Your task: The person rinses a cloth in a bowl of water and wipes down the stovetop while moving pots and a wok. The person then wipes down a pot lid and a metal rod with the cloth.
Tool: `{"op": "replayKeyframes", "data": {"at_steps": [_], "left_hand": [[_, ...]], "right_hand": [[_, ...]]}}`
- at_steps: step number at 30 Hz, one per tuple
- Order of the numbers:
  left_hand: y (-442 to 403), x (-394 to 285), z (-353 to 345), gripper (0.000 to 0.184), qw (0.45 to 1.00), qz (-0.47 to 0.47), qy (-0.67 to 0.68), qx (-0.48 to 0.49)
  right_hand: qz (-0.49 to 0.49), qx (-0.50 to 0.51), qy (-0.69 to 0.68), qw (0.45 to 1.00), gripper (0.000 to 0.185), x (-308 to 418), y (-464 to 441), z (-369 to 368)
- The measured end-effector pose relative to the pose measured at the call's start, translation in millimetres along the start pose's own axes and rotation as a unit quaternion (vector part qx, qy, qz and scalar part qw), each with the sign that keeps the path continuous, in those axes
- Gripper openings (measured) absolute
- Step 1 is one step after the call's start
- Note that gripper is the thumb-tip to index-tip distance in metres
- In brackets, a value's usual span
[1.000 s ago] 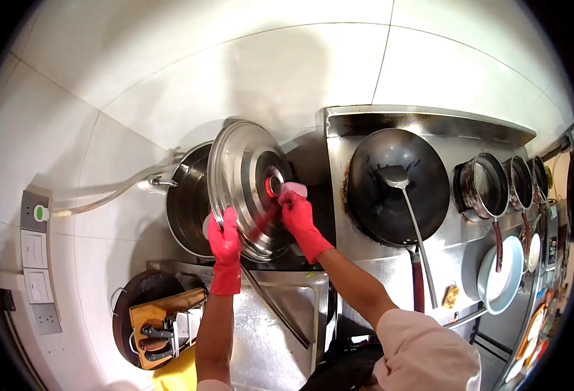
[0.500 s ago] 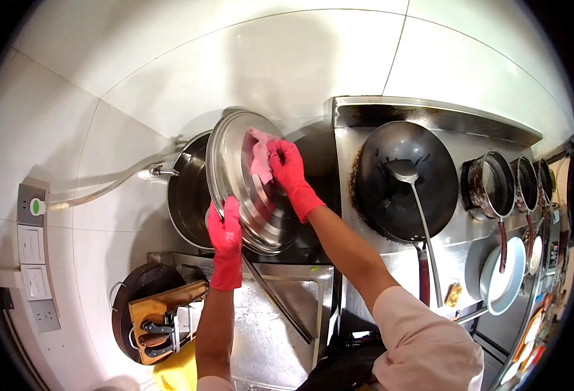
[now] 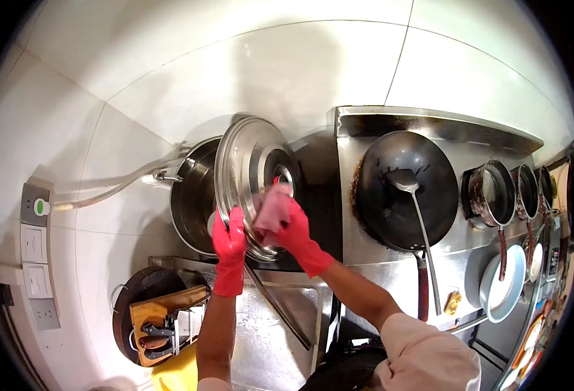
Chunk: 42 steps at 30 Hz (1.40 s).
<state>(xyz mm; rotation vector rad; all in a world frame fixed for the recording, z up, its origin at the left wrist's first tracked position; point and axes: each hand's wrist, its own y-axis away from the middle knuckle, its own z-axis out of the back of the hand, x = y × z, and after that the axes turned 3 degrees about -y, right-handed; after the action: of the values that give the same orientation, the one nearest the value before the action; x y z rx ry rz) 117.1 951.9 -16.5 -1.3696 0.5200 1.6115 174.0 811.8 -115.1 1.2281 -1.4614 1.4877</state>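
A large round steel pot lid (image 3: 238,153) stands tilted over the right side of a deep metal pot (image 3: 192,202). Both my hands wear pink-red rubber gloves. My left hand (image 3: 229,241) grips the lid's near left rim, thumb and fingers around the edge. In my right hand (image 3: 296,231) is a pink cloth (image 3: 273,212), pressed against the lid's face below its centre knob. The cloth hides part of the lid. A long metal rod (image 3: 277,307) slants down from below the lid across the steel counter.
Right of the lid, a black wok (image 3: 391,195) holds a ladle (image 3: 405,181) on the steel stove. Several saucepans (image 3: 495,192) and a pale blue basin (image 3: 503,287) are further right. At lower left, a wooden knife block (image 3: 163,319) rests by a dark round board. A hose (image 3: 111,195) runs along the wall.
My right hand has moved the cloth from the upper part of the lid down toward its lower edge. My left hand still grips the rim. The whole view has shifted slightly.
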Motion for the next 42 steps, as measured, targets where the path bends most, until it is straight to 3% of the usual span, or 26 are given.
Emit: {"op": "replayKeyframes", "data": {"at_steps": [1,3,5,6,10,13,14,17,18,21,24,27,30,33,37,38,41,42], "left_hand": [[0,1,3,0.036,1.000,0.000,-0.024,0.005],[0,5,6,0.040,0.999,0.005,-0.033,0.011],[3,10,8,0.043,1.000,0.019,-0.006,0.018],[4,7,4,0.043,0.999,-0.019,-0.030,-0.006],[9,3,5,0.043,1.000,0.003,0.017,0.010],[15,10,6,0.043,1.000,0.016,0.019,0.016],[17,12,8,0.044,1.000,0.010,0.011,0.015],[19,16,10,0.046,1.000,0.002,-0.006,0.012],[20,13,10,0.048,1.000,0.011,-0.007,0.013],[22,8,5,0.020,0.998,-0.041,-0.040,-0.018],[24,14,6,0.016,1.000,0.010,-0.025,-0.008],[37,25,7,0.024,0.999,-0.018,-0.038,-0.010],[41,30,7,0.022,0.999,0.000,-0.028,-0.026],[40,33,10,0.019,0.999,-0.008,-0.022,-0.034],[36,44,18,0.013,0.998,0.051,0.022,-0.043],[30,27,15,0.010,0.996,0.047,0.047,-0.067],[24,18,22,0.012,0.991,0.074,0.091,-0.061],[23,21,23,0.014,0.993,0.066,0.084,-0.051]], "right_hand": [[0.063,0.009,-0.002,0.998,0.046,53,-30,-4],[0.168,0.093,0.130,0.973,0.038,104,-75,-13],[0.191,0.087,0.173,0.962,0.029,98,-98,-31],[0.183,0.108,0.146,0.966,0.020,106,-112,-35],[0.251,0.146,0.245,0.925,0.011,91,-154,-39],[0.279,0.134,0.151,0.939,0.009,72,-187,-37],[0.219,0.184,0.161,0.944,0.012,72,-187,-35],[0.364,0.245,0.182,0.880,0.011,80,-180,-35],[0.356,0.290,0.226,0.859,0.013,85,-180,-35],[0.370,0.344,0.217,0.835,0.016,97,-195,-36],[0.341,0.282,0.197,0.875,0.016,76,-231,-39],[0.197,0.174,0.172,0.949,0.020,17,-262,-47],[0.131,0.198,0.133,0.962,0.028,-10,-272,-39],[-0.022,0.187,0.126,0.974,0.033,-28,-275,-23],[-0.081,0.176,0.097,0.976,0.034,-39,-262,-14],[-0.053,0.148,0.177,0.972,0.035,-54,-259,-15],[-0.173,0.115,0.162,0.965,0.037,-63,-250,-7],[-0.110,0.097,0.203,0.968,0.042,-82,-248,0]]}}
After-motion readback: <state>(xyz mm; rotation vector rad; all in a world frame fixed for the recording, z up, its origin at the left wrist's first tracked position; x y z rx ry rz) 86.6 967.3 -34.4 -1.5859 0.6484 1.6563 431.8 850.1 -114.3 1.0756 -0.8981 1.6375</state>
